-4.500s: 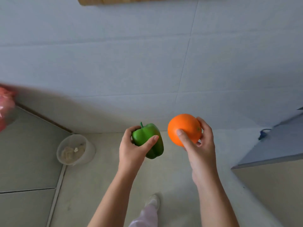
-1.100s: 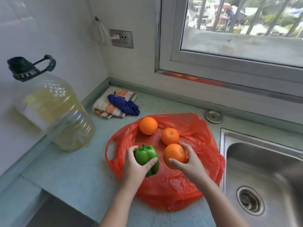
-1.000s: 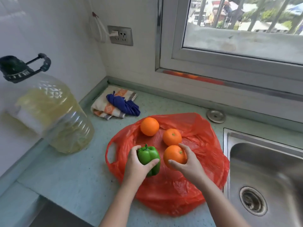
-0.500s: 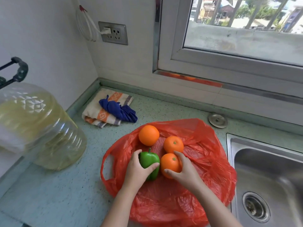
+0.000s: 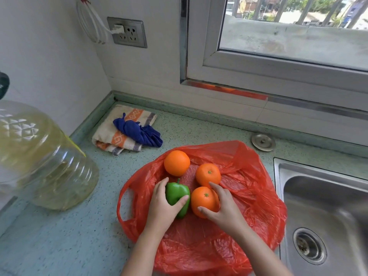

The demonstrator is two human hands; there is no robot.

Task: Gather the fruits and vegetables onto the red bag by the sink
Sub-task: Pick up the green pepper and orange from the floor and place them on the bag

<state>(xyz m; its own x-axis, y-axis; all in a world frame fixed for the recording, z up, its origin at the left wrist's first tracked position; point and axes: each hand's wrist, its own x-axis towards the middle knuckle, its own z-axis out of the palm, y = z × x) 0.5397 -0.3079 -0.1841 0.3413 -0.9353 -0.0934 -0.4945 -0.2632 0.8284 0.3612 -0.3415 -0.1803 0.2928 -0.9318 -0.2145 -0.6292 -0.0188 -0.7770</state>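
this is the putting-down step. the left hand (image 5: pixel 161 208) is curled round the green pepper (image 5: pixel 176 193), the right hand (image 5: pixel 225 212) round an orange (image 5: pixel 204 201), both in the middle of the red bag (image 5: pixel 249 176). next, i think both hands just need to let go.

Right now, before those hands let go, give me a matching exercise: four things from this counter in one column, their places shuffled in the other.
Things
1. pepper
2. blue cloth
3. jug
4. round metal lid

Places
A. lying on the striped towel
B. on the counter, between the red bag and the back wall
C. gripped by the left hand, over the red bag
D. at the counter's left end, by the side wall

Pairs: 1-C, 2-A, 3-D, 4-B
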